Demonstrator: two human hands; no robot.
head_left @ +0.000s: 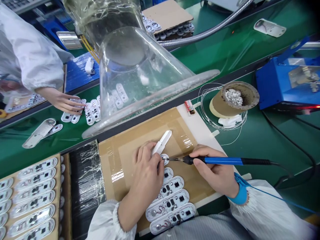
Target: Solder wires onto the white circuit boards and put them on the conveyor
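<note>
My right hand (212,170) grips a blue-handled soldering iron (222,161), its tip pointing left. The tip meets the end of a small white circuit board (165,159), most of which is hidden under my left hand (148,168). The fingers of that left hand are curled around a white plastic housing (162,142) and seem to steady the board too. Just below lie several oval white circuit boards (171,205) in a row, with black chips and thin wires. All of this rests on a brown taped cardboard mat (125,150).
A clear fume hood (140,76) hangs ahead. At right stand a tip-cleaner pot (235,100), coiled solder wire (203,110) and a blue soldering station (287,83). Stacked boards (35,200) lie at left. Across the bench, another person's hand (62,101) touches boards on the green conveyor (15,150).
</note>
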